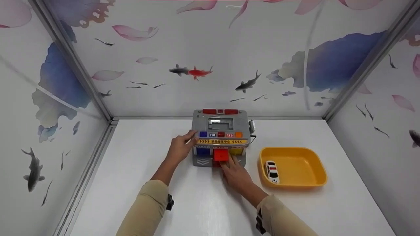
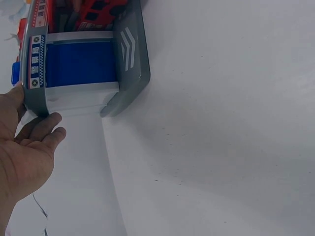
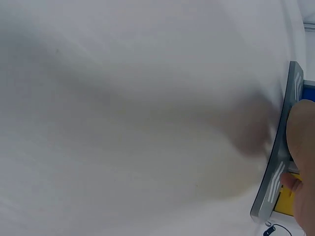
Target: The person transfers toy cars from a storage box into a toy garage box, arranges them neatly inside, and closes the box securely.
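Toy station (image 1: 220,141) is standing between the hands in the head view: the left hand (image 1: 180,147) is pinching its roof edge, seemingly steadying it; the right hand (image 1: 236,175) is reaching under a red flap (image 1: 221,155), fingertips hidden, its grip impossible to tell. Inverted "110" (image 1: 212,135) and "119" (image 1: 229,135) labels are showing right of the left hand. Left wrist view: a red vehicle (image 2: 101,14) is sitting at the opening, beyond that hand. Right wrist view: the right hand is partly covering the station's front.

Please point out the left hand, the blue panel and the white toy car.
Left hand (image 1: 179,148), head view: back of the hand.
Blue panel (image 2: 82,64), left wrist view: its middle.
White toy car (image 1: 272,169), head view: roof.
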Motion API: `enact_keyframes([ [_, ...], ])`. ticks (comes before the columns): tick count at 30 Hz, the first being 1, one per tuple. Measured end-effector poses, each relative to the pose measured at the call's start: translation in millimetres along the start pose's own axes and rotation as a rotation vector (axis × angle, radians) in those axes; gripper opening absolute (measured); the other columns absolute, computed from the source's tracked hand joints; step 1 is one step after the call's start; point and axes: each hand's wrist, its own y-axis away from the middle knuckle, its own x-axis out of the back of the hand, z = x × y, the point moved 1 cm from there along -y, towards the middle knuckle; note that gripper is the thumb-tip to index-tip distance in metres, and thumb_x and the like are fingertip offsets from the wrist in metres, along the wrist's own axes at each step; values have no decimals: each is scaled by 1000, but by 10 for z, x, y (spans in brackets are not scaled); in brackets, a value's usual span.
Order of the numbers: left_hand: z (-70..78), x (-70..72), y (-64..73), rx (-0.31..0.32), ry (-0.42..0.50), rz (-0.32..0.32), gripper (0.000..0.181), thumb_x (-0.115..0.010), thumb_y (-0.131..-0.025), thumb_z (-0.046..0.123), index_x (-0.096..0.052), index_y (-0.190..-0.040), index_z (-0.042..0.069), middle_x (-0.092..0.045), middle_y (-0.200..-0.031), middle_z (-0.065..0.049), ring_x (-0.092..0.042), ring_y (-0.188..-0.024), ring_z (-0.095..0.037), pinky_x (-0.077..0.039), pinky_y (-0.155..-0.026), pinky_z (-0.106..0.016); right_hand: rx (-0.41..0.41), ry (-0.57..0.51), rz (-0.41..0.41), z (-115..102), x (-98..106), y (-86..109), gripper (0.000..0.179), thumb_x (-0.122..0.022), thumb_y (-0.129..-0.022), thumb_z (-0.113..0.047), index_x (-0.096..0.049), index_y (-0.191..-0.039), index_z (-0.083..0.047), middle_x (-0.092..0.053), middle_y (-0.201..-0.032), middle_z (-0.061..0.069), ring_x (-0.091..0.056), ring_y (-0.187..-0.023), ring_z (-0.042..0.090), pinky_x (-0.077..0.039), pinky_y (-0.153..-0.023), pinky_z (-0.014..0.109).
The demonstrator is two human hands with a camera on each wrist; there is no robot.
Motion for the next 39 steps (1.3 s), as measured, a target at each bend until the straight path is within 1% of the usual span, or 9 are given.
enact_keyframes([
  [5, 2, 8, -4, 6, -6, -3, 48, -67, -112, 44, -64, -157, 26, -57, -165, -6, -56, -155, -33, -50, -127, -48, 3, -2, -59, 28, -37, 12, 59, -62, -114, -32, -44, -168, -15, -28, -182, 18, -34, -164, 50, -37, -133, 68],
  [7, 7, 5, -3, 12, -2, -5, 49, -67, -112, 44, -64, -157, 26, -56, -165, -6, -56, -155, -32, -50, -128, -48, -3, -21, -79, 40, -32, 7, 64, -63, -114, -35, -40, -170, -16, -28, -183, 16, -33, -164, 50, -35, -134, 68],
  [12, 13, 23, 9, 16, -1, -3, 50, -67, -111, 44, -63, -158, 26, -56, -166, -6, -56, -155, -31, -50, -127, -48, -33, -149, -145, 63, 50, 4, 72, -65, -111, -45, -35, -172, -23, -21, -186, 12, -25, -169, 47, -30, -136, 70],
  [15, 13, 35, 8, 9, -2, 2, 50, -68, -111, 44, -63, -157, 26, -56, -165, -7, -56, -155, -31, -51, -127, -48, -24, -189, -173, 75, 97, 8, 65, -66, -110, -49, -40, -166, -30, -19, -186, 15, -25, -169, 49, -30, -134, 73],
  [18, 9, 34, 2, 5, 3, -2, 51, -67, -111, 45, -63, -158, 26, -57, -165, -6, -56, -155, -31, -51, -127, -48, -6, -164, -179, 86, 123, 11, 60, -67, -108, -51, -44, -160, -31, -21, -185, 16, -29, -167, 51, -33, -132, 74],
  [20, 2, 26, 2, 8, 5, -5, 51, -67, -111, 45, -62, -158, 26, -57, -165, -6, -56, -155, -31, -50, -127, -48, -7, -141, -185, 88, 132, 15, 63, -67, -108, -51, -44, -163, -29, -20, -186, 16, -30, -167, 51, -33, -132, 74],
  [27, -24, -8, 17, 18, 5, -3, 49, -68, -111, 44, -64, -157, 28, -58, -164, -6, -57, -154, -32, -51, -126, -49, -52, -117, -197, 66, 149, 8, 77, -67, -108, -53, -37, -173, -23, -16, -188, 12, -26, -169, 49, -30, -134, 73],
  [33, -16, -4, 14, 1, -6, 3, 49, -67, -111, 44, -64, -157, 26, -57, -164, -8, -58, -153, -32, -51, -126, -48, -100, -61, -193, 38, 155, -39, 81, -64, -109, -54, -34, -174, -18, -19, -187, 9, -28, -168, 48, -29, -134, 73],
  [39, -10, -8, 10, 11, -6, 1, 50, -66, -111, 46, -63, -157, 26, -59, -163, -6, -58, -153, -32, -51, -126, -49, -112, -35, -179, 34, 153, -100, 81, -63, -110, -51, -30, -176, -19, -20, -187, 9, -25, -170, 47, -29, -134, 74],
])
